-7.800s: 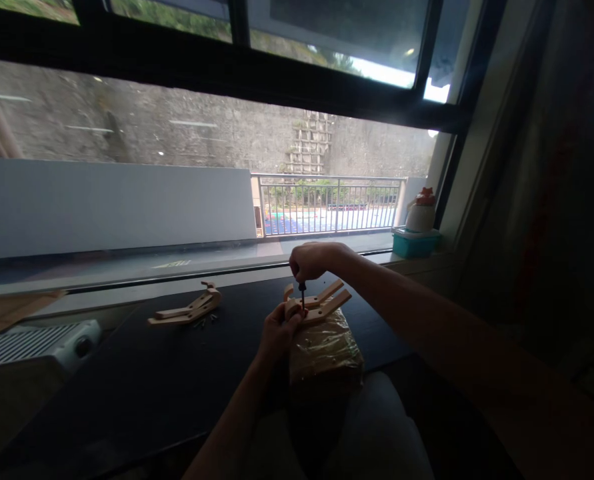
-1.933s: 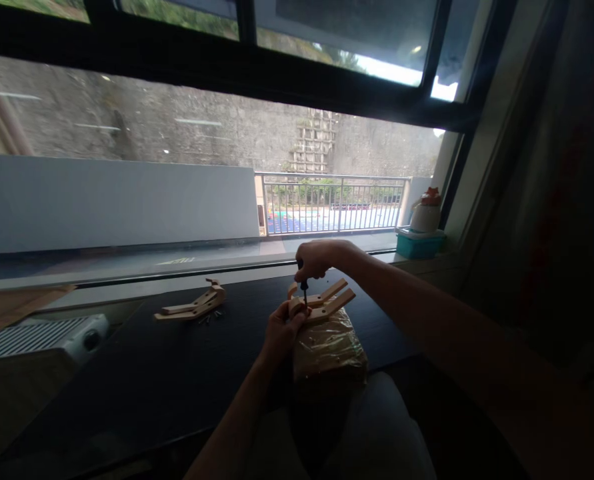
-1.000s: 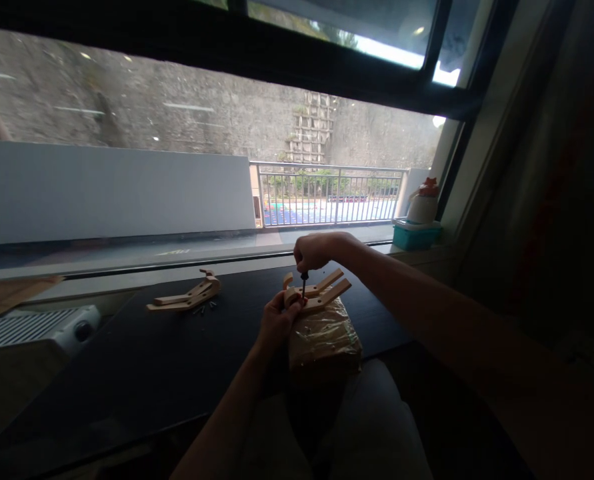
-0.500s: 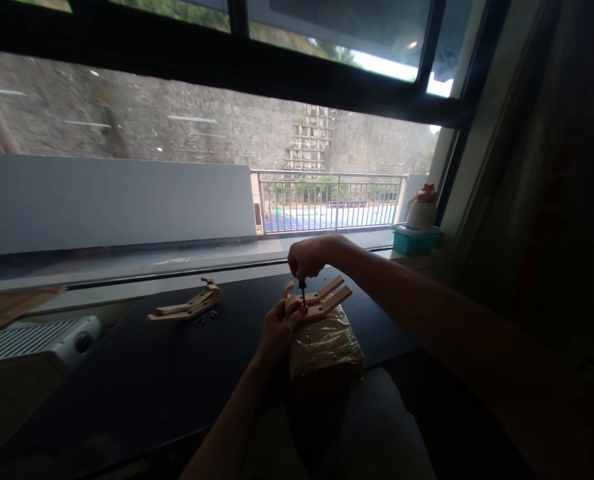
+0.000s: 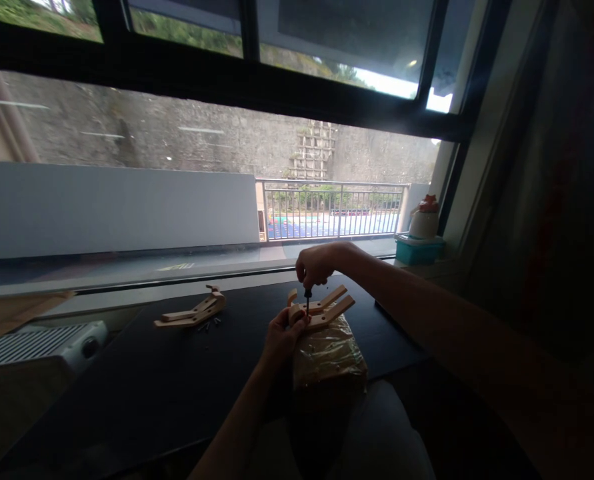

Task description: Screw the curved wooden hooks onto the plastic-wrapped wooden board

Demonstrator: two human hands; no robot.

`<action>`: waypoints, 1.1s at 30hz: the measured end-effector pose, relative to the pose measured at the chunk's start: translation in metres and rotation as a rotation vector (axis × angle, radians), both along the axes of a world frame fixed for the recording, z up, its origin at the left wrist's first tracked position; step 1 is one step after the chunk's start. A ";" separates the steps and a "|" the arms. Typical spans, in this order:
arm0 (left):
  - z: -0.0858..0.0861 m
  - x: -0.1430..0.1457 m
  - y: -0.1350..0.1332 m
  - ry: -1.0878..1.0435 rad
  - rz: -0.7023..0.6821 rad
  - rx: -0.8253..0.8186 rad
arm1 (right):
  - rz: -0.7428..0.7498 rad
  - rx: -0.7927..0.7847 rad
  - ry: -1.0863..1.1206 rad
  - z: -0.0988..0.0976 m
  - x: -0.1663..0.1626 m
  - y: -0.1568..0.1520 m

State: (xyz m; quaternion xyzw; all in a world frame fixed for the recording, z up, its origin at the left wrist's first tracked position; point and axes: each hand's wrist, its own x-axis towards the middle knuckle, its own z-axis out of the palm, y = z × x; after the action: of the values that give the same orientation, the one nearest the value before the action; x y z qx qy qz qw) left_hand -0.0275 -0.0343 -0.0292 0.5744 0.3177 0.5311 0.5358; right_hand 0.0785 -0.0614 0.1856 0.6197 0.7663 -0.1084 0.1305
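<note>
My left hand is closed round the near end of a forked wooden piece, steadying it on top of a clear plastic bag of wooden parts. Above it, my right hand is closed on the handle of a small screwdriver, whose shaft stands upright with its tip on the wooden piece next to my left fingers. The bag rests at the near edge of a black table.
A second wooden assembly lies further left on the table with several small screws beside it. A white heater sits at the left. On the windowsill at the right stands a teal box with a white jar on it.
The hands keep their hold on the wooden piece and the screwdriver throughout. Only the camera has shifted slightly; the right hand stays over the same spot.
</note>
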 end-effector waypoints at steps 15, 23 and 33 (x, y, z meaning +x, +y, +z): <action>0.000 0.000 -0.002 -0.022 -0.026 0.007 | -0.017 0.005 0.000 -0.008 0.009 -0.002; -0.002 -0.002 0.001 -0.017 -0.031 -0.029 | 0.056 0.107 -0.019 -0.010 -0.004 0.000; -0.002 0.000 0.002 -0.043 -0.025 -0.002 | 0.022 0.065 -0.018 -0.006 -0.002 -0.004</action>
State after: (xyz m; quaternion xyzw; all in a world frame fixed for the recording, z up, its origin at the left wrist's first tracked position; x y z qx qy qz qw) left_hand -0.0275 -0.0321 -0.0315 0.5661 0.2995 0.5364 0.5496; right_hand 0.0763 -0.0654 0.1796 0.6159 0.7751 -0.0764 0.1184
